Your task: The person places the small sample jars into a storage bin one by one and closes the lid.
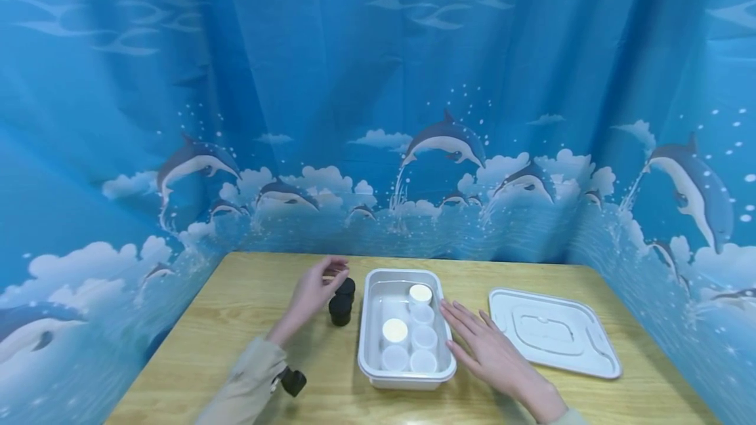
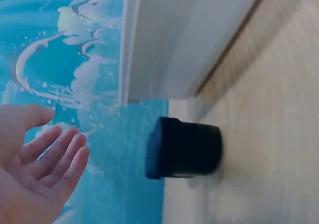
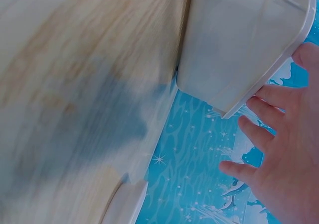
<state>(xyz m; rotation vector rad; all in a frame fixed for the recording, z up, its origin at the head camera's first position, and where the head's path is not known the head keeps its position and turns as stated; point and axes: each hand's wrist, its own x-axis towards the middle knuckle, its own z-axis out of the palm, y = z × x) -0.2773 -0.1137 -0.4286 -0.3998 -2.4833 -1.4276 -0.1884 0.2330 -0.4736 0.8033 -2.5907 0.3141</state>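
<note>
My left hand [image 1: 314, 290] hovers beside two small black lidded containers [image 1: 340, 311], left of a white rectangular tub [image 1: 363, 340]. In the left wrist view that hand's fingers [image 2: 62, 159] are loosely bent with nothing between them, apart from the black container [image 2: 187, 148]. My right hand [image 1: 487, 349] lies along the tub's right side, its fingers extended and spread. In the right wrist view the fingertips are right at the tub's rim [image 3: 271, 73]. Several small round containers stand inside the tub, two with cream-white tops [image 1: 395, 330] and others with translucent ones [image 1: 423, 361].
A white rectangular lid [image 1: 549, 333] with a recessed middle lies on the wooden table [image 1: 260, 300] to the right of the tub. Behind the table and along its sides hangs a blue dolphin-print curtain [image 1: 366, 117].
</note>
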